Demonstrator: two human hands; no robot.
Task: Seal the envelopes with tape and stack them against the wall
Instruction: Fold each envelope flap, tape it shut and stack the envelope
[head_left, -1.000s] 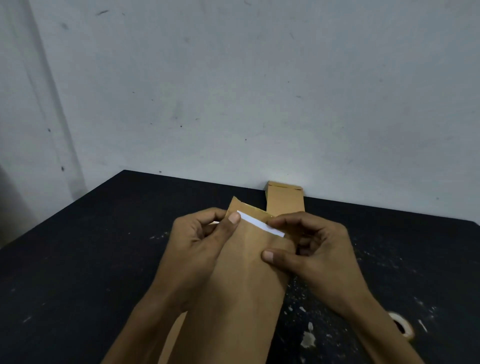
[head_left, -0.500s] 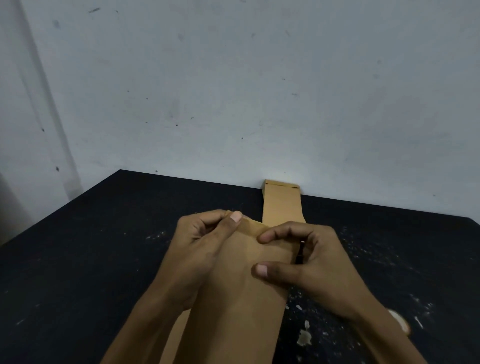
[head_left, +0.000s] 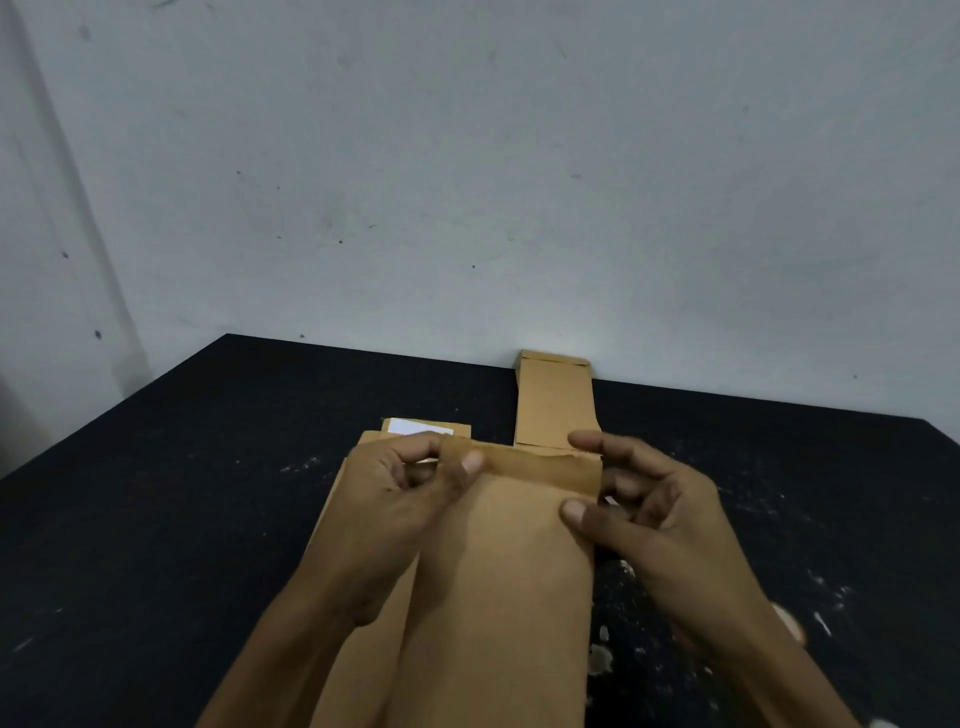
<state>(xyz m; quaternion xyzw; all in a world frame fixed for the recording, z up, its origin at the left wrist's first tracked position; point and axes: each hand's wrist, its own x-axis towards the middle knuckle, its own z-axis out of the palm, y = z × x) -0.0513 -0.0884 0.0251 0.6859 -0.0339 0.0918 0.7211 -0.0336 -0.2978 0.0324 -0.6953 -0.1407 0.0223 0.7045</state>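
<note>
Both hands held a brown envelope (head_left: 498, 571) over a black table (head_left: 156, 493), its long side running from near to far and its flap (head_left: 540, 470) folded down across the far end. The left hand (head_left: 395, 499) gripped the far left corner, thumb pressed on the left end of the flap and the other fingers curled behind the paper. The right hand (head_left: 660, 514) took the right edge just below the flap, its thumb lying on the envelope's face, its index finger reaching over the far right corner of the flap, and the remaining fingers curled behind the edge. Under the held envelope, to the left, lay a pile (head_left: 363, 519) of more brown envelopes; the top one's far end stuck out past the left hand and showed a white strip (head_left: 418, 427) along it. Farther off, right of centre, a sealed envelope (head_left: 555, 402) lay flat with its far end touching the wall (head_left: 467, 182), its near end just beyond the held envelope's flap. Near the right wrist a roll of tape (head_left: 789, 626) sat on the table, mostly hidden by the forearm. White flecks and paper scraps (head_left: 600, 660) were scattered on the table to the right of the envelope.
</note>
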